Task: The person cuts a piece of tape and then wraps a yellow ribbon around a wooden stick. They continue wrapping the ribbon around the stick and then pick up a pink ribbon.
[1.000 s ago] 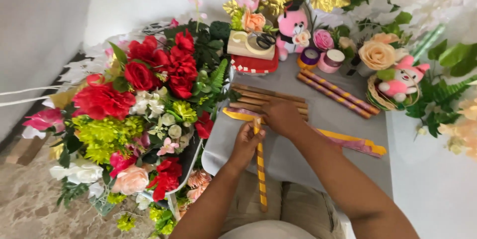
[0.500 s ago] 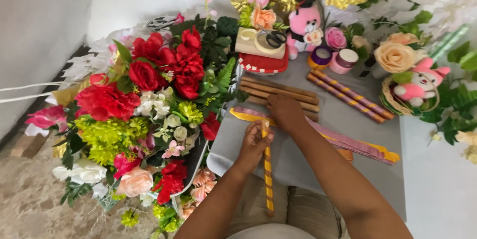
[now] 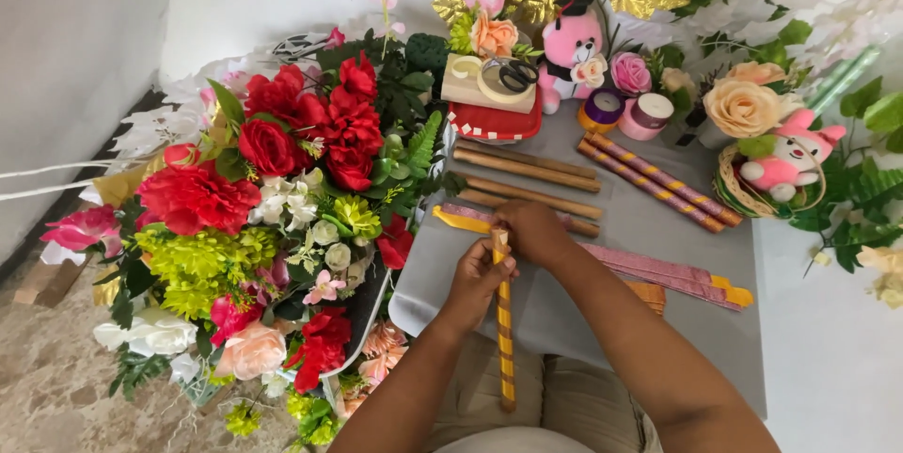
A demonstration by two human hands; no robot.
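Note:
Both of my hands meet over a small grey table (image 3: 658, 321). My left hand (image 3: 482, 272) grips the upper part of a wooden stick (image 3: 506, 340) wound in a spiral with yellow ribbon; the stick points down toward my lap. My right hand (image 3: 532, 230) is closed over the stick's top end, where a yellow ribbon (image 3: 459, 219) runs off to the left. Just beyond my hands lie several bare wooden sticks (image 3: 527, 164). A long pink ribbon strip with a yellow tip (image 3: 673, 274) lies to the right of my right forearm.
A large bunch of artificial flowers (image 3: 273, 218) in red, white, green and peach fills the left. At the back stand two wrapped sticks (image 3: 658, 180), ribbon rolls (image 3: 625, 112), scissors (image 3: 515, 75) on a red box, a pink plush toy (image 3: 572, 44) and a basket with another plush toy (image 3: 781, 166).
My hands stay at the top of the stick with only slight shifts; the view has drifted a little. The stick and ribbon keep their place.

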